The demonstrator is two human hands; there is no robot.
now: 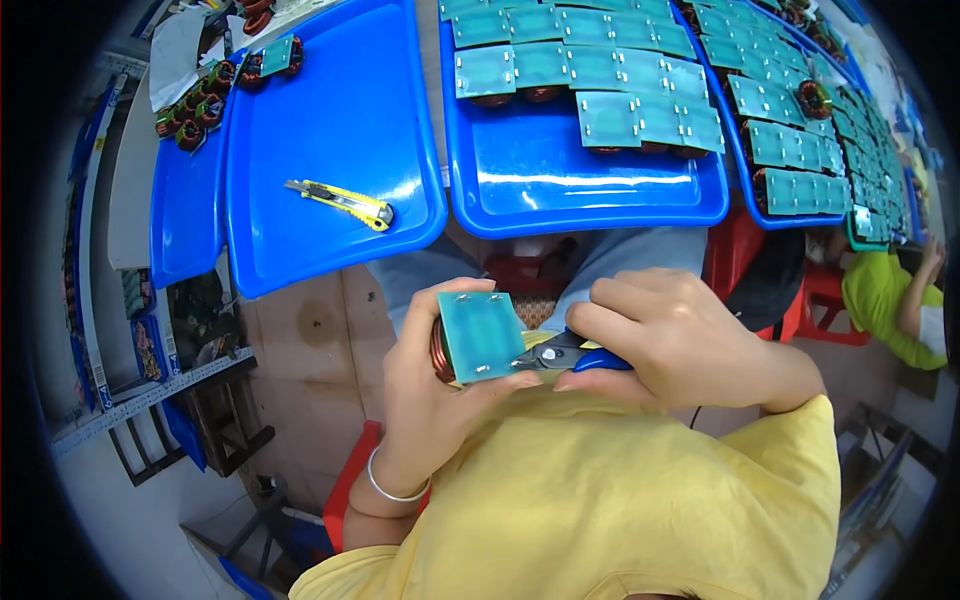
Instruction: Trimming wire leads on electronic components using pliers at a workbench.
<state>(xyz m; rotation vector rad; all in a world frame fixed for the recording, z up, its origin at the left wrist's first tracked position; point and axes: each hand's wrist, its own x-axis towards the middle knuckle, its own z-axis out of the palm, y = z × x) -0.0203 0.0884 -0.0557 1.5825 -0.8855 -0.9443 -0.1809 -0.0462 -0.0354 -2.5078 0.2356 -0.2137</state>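
Note:
My left hand (425,385) grips a copper-wound coil with a square green circuit board (482,335) on it, board side facing up. Part of the copper winding (441,350) shows at the board's left edge. In my right hand (665,335) is a pair of flush cutters (560,354) with blue handles. Its jaws reach the board's lower right corner, close to a soldered pin; whether the blades touch the pin is too small to tell. Both hands are above my lap, in front of the blue trays.
A yellow utility knife (345,203) lies in a blue tray (300,130). Another blue tray (590,215) holds rows of board-topped coils (610,120); more fill the trays at right. Loose coils (200,105) sit at far left. A person in a bright green shirt (880,300) is at right.

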